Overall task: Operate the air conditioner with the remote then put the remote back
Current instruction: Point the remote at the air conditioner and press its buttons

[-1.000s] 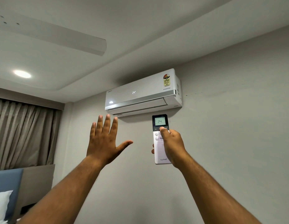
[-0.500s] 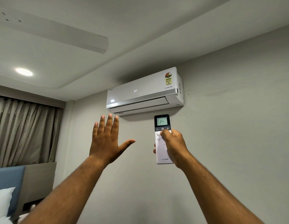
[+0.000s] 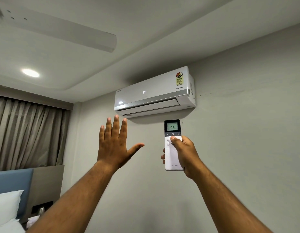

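A pale grey wall [image 3: 238, 140] is filling most of the view, meeting a stepped white ceiling [image 3: 145, 31] on which a ceiling fan blade [image 3: 65, 29] is reaching in from the upper left and a round recessed light [image 3: 30, 72] is glowing. Grey-brown pleated curtains [image 3: 28, 132] are hanging at the left, and below them a blue padded headboard [image 3: 13, 182] is standing behind a white pillow [image 3: 6, 207] on the bed. High on the wall a white split air conditioner [image 3: 154, 93] is showing "24" on its front panel, with a yellow and red energy label near its right end above the word INVERTER, and its lower flap is sitting slightly open. The person's two bare forearms are reaching up from the bottom edge toward it. The left hand [image 3: 115, 145] is raised below the unit's left end, holding nothing, spread wide with the four fingers together and upright and the thumb pointing right. The right hand [image 3: 184, 153] is gripping the white remote [image 3: 172, 143] upright just below the unit's right half, well apart from the left hand, fingers wrapping around its back and the thumb [image 3: 175, 142] lying on the front, tip just under the power button. The remote's dark top is bearing a small lit screen reading "24".
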Available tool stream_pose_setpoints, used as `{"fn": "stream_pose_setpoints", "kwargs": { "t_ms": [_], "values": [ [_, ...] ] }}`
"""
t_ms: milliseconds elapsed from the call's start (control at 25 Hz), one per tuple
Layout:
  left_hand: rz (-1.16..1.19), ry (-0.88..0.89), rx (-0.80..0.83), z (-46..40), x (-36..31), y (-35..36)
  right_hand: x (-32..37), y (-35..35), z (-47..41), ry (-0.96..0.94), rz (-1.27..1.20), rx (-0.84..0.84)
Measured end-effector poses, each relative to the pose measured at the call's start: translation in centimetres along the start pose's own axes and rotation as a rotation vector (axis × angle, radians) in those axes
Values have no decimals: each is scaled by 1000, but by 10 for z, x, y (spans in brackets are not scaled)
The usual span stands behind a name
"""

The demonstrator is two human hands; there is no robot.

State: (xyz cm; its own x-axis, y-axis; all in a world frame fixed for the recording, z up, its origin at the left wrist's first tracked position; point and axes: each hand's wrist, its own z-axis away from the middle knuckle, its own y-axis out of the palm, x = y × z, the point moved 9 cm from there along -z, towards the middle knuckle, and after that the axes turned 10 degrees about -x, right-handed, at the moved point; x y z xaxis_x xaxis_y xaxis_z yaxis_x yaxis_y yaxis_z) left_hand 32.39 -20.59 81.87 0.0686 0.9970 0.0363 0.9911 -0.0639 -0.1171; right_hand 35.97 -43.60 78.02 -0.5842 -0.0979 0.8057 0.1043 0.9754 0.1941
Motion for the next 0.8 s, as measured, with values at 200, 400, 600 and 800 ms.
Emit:
{"fn": "stream_pose_setpoints", "kwargs": {
  "t_ms": [200,400,600,800],
  "values": [
    [-4,-1,-1,1,3,4,-3,1,0,-15,-7,-17],
    [-10,-1,6,4,7,8,-8,0,-1,6,-28,-28],
    [-16,3,10,4,8,9,-9,-2,0,5,-40,-42],
    [-19,4,7,3,6,7,-7,-2,1,-7,-36,-34]
  ]
}}
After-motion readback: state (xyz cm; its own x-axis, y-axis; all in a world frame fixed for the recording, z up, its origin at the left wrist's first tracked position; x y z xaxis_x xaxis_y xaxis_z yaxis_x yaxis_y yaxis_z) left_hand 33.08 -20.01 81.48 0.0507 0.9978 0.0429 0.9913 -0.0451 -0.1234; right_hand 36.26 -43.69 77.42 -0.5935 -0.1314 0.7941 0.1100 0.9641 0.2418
